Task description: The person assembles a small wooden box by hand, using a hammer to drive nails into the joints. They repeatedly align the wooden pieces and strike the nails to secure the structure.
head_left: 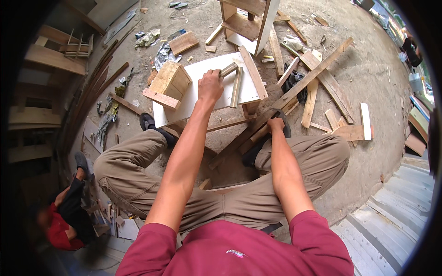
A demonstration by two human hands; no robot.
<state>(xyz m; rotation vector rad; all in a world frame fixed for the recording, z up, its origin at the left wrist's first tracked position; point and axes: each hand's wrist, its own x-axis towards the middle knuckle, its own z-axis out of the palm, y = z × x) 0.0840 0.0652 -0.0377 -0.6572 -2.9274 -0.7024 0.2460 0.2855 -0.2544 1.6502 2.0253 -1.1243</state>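
Observation:
My left hand (210,86) is closed over a white-topped board (195,71), its fingers at the near end of a short wooden strip (229,69). Another narrow strip (236,87) lies on the same board, close to the first. A blocky wooden box (171,80) stands on the board's left part, with a wooden batten (161,98) along its near edge. Between my feet, my right hand (276,124) is closed at the edge of a long wooden plank (246,131) that slants up to the right; its fingertips are partly hidden.
A wooden frame with shelves (241,25) stands beyond the board. Loose planks (327,85) and offcuts (347,132) litter the ground on the right. Crumpled foil (165,55) lies at the far left. Another person in red (62,230) sits at lower left. Corrugated metal sheeting (391,207) lies at lower right.

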